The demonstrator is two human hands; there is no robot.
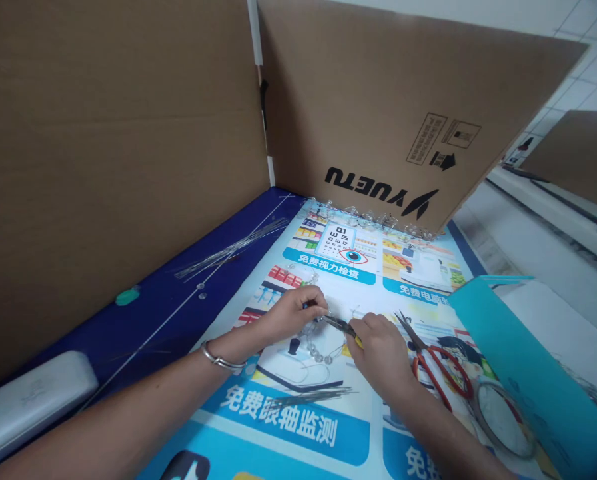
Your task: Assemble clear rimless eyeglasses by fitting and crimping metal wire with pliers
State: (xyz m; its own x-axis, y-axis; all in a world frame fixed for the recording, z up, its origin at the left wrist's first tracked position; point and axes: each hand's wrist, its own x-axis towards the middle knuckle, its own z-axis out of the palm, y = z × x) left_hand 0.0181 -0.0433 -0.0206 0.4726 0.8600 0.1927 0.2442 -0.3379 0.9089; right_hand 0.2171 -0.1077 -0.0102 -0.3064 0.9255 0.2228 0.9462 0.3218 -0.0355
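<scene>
YUETU cardboard behind pliers

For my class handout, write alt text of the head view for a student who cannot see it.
A person's right hand holds pliers, tips at a small piece pinched in the left hand, above clear beads on a printed sheet. Thin wires lie nearer the viewer, red-handled scissors to the right; cardboard panels behind.

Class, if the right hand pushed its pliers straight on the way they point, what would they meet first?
Most likely the left hand, whose fingers are close by the tips of the pliers, though depth makes contact unclear.
</scene>
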